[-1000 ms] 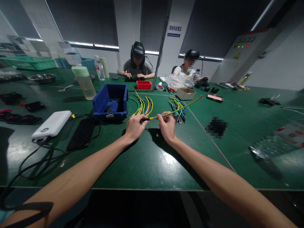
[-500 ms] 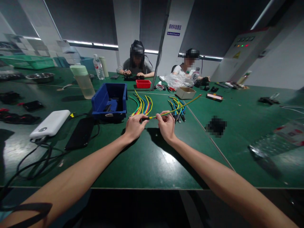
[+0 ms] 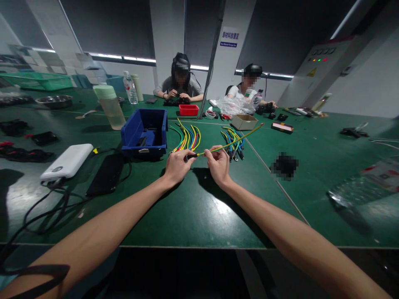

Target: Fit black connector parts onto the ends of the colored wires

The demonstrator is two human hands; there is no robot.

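Observation:
A yellow-green wire (image 3: 240, 139) stretches between my hands, its free end slanting up to the right. Around its left end sits a black sleeve (image 3: 192, 156), with a short yellow band beside it. My left hand (image 3: 178, 167) pinches the black sleeve between thumb and fingers. My right hand (image 3: 219, 165) is closed on the wire just to the right of the sleeve. Beyond my left hand lies a bundle of coloured wires (image 3: 188, 136). Another bundle (image 3: 235, 143), with black ends and metal lugs, lies behind my right hand.
A blue bin (image 3: 144, 135) holding black parts stands on the left, near a phone (image 3: 106, 174), a white power bank (image 3: 67, 161) and a bottle (image 3: 109, 108). Farther back are a red tray (image 3: 188, 110) and a small carton (image 3: 244, 122). Two people sit opposite.
My hands keep almost the same place and grip on the wire and sleeve. Across the table, one person's hand has risen a little.

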